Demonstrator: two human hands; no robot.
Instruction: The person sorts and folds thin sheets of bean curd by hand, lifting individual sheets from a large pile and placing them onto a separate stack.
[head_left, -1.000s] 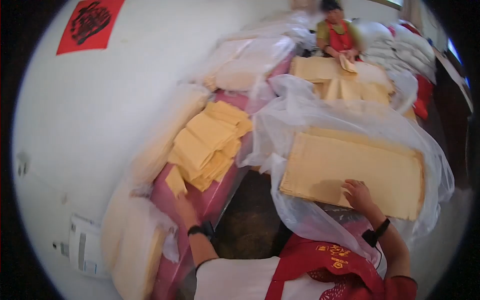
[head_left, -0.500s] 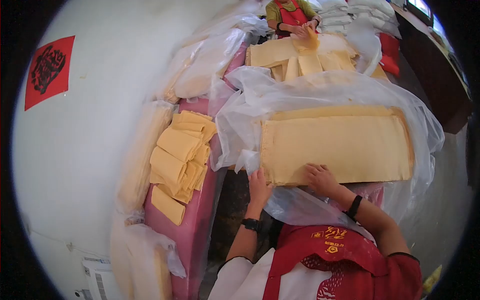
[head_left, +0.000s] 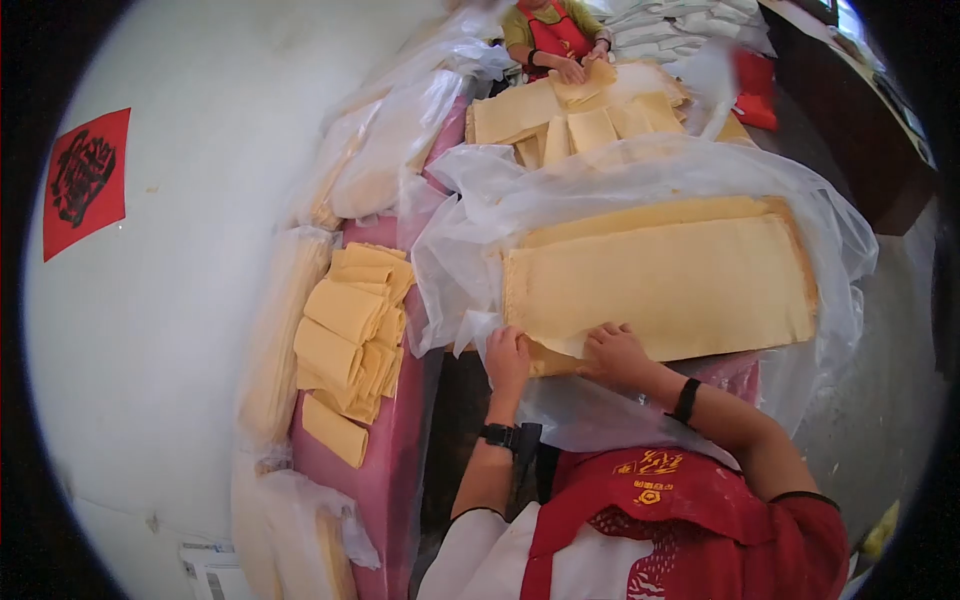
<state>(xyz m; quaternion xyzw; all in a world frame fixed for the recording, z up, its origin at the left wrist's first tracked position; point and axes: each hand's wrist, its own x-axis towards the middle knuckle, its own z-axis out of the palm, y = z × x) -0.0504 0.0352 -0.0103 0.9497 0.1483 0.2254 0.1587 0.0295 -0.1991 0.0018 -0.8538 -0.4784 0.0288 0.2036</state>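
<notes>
A stack of wide, thin yellow sheets lies on clear plastic film in front of me. My left hand is at the stack's near left corner, its fingers closed on the edge of the top sheet. My right hand is at the near edge, right of the left one, with fingers bent over the sheet; the near edge looks slightly raised between the hands. Whether the right fingers pinch it is hidden. Folded yellow sheets are piled to the left on a pink surface.
Across the table a co-worker in a red apron handles a yellow sheet by another stack. Plastic-wrapped bundles line the left wall. White sacks and a dark counter stand at the back.
My right hand has moved left, nearer my left hand. The top sheet's near left edge has lifted a little. The co-worker's hands have lowered with their sheet. The whole view has shifted slightly.
</notes>
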